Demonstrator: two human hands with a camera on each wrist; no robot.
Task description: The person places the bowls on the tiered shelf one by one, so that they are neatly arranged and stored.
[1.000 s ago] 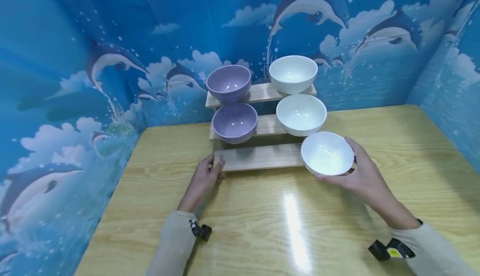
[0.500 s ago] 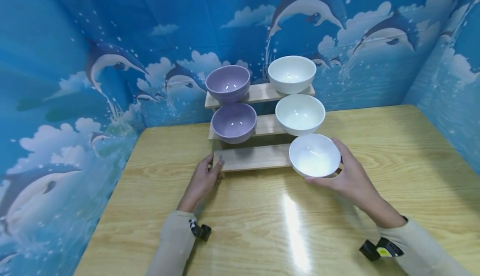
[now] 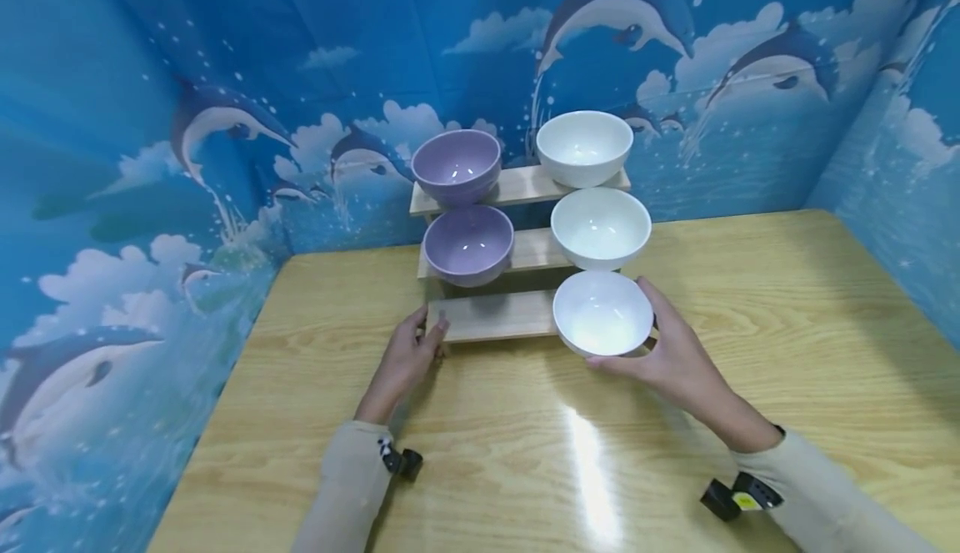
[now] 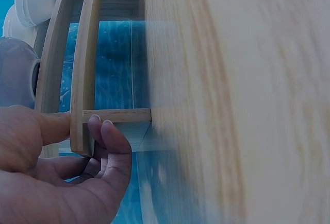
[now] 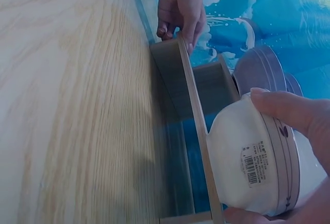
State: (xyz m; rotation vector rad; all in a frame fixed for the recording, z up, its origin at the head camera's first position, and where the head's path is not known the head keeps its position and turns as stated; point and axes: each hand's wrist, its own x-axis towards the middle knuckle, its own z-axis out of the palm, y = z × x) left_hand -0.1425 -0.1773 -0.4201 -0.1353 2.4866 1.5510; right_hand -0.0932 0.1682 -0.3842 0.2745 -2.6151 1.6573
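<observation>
A three-tier wooden rack (image 3: 491, 317) stands on the table. My left hand (image 3: 403, 363) grips the left end of its lowest shelf, thumb on top and fingers curled beneath, as the left wrist view shows. My right hand (image 3: 678, 361) holds a white bowl (image 3: 602, 314) by its side, at the right end of that same shelf. In the right wrist view the bowl (image 5: 242, 154) has its base against or just over the shelf, with a barcode label on its side. Two more white bowls (image 3: 600, 228) sit above it, and two purple bowls (image 3: 468, 246) occupy the left of the upper shelves.
The light wooden table (image 3: 480, 453) spreads out in front of the rack. Behind and at both sides hangs a blue backdrop (image 3: 337, 36) printed with dolphins and clouds. Each wrist carries a strapped black camera (image 3: 722, 499).
My right hand has carried the white bowl leftward, from beyond the lowest shelf's right end to below the middle white bowl. The left hand keeps its grip on the rack.
</observation>
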